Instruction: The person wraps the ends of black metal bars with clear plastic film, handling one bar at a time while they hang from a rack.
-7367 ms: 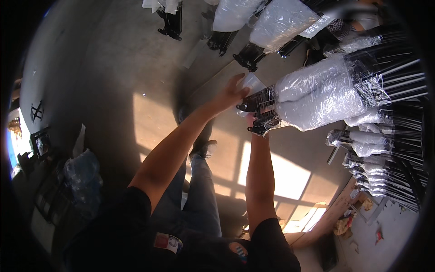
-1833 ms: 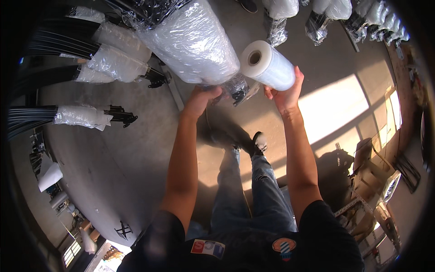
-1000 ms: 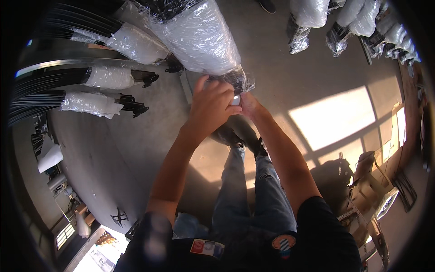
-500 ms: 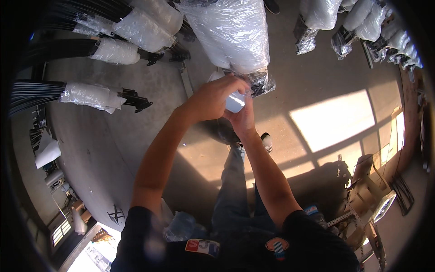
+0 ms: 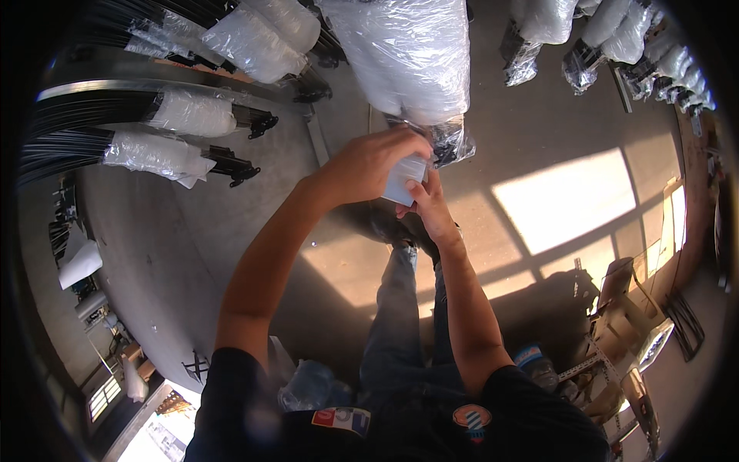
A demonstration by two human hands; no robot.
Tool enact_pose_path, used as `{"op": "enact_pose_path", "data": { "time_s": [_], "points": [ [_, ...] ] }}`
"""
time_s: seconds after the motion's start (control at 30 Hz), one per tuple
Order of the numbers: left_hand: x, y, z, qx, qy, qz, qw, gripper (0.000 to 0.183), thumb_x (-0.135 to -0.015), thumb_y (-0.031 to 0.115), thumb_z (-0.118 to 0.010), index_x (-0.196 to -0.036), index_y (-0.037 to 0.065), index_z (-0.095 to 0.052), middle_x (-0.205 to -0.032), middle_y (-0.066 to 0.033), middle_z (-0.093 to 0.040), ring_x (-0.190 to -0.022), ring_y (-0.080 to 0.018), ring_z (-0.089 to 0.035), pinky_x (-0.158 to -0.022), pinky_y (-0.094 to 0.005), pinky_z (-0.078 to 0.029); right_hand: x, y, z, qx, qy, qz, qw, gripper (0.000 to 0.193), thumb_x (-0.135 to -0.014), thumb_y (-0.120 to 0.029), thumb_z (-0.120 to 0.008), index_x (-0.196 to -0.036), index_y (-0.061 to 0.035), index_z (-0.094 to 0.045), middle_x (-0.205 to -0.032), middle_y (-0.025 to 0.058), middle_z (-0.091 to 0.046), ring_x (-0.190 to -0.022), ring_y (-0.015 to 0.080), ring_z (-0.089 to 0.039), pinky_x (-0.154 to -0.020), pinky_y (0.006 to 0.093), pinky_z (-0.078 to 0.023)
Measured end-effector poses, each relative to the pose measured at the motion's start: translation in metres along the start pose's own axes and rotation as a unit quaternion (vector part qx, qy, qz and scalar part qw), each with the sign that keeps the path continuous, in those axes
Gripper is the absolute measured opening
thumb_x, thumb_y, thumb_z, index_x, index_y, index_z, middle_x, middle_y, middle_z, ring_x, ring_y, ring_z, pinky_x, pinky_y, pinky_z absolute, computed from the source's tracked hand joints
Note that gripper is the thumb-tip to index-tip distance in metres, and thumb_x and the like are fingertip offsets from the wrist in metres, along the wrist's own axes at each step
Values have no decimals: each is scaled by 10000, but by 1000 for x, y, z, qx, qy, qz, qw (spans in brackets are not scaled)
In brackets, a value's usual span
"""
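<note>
Both my hands are at the lower end of a large bundle [image 5: 408,61] wrapped in bubble wrap and clear film. Between them is a pale, bluish-white object [image 5: 402,183] with a smooth face, like a small roll of film; its exact kind is unclear. My left hand [image 5: 377,160] is closed over its upper left side, fingers curled toward the bundle's end. My right hand [image 5: 431,206] grips its lower right side, thumb pressed on the face. Dark ends wrapped in clear film [image 5: 453,145] stick out beside my fingers. Some of the left fingertips are hidden.
Several wrapped bundles of black rods [image 5: 158,150] project from the left, with a metal bar [image 5: 115,86] among them. More wrapped bundles [image 5: 543,23] hang at the upper right. A cluttered metal rack [image 5: 616,369] stands at lower right. Window light [image 5: 566,204] falls on the floor.
My right hand has moved slightly down and right, and its thumb now lies across the pale object, whose face shows more. The large bundle appears shifted slightly right; a metal bar shows at left.
</note>
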State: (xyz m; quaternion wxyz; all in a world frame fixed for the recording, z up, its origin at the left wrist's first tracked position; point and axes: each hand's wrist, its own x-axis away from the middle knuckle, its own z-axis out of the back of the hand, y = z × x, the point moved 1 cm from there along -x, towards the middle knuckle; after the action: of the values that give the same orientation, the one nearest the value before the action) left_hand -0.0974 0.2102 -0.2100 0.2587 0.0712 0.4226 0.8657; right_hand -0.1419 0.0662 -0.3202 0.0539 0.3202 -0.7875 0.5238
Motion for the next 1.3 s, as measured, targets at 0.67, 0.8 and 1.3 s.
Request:
{"op": "enact_pose_path", "data": {
  "time_s": [0.67,0.8,1.3],
  "points": [
    [7,14,23,135,-42,59,988,363,-731,67,-564,-1092,54,-525,-1063,-123,-555,-1014,-273,-519,-920,-369,-364,66,-101,-9,64,-65,-1,996,615,-713,-242,-625,-1196,14,-342,-891,104,-528,-718,140,-529,-531,236,-446],
    [35,86,24,-185,16,19,982,746,-551,317,-752,-1182,59,-448,-1099,-142,-515,-991,-300,-518,-870,-384,-395,66,-118,-7,55,-79,6,995,615,-714,-283,-610,-1189,23,-366,-920,115,-531,-738,148,-532,-561,256,-448],
    [92,72,-23,39,77,126,988,760,-525,207,-775,-1191,67,-439,-1125,-108,-504,-1021,-263,-505,-861,-363,-408,44,-73,18,-207,-10,-30,978,391,-739,-178,-581,-1065,27,-514,-1014,122,-582,-948,211,-554,-854,347,-428]
  ]
}}
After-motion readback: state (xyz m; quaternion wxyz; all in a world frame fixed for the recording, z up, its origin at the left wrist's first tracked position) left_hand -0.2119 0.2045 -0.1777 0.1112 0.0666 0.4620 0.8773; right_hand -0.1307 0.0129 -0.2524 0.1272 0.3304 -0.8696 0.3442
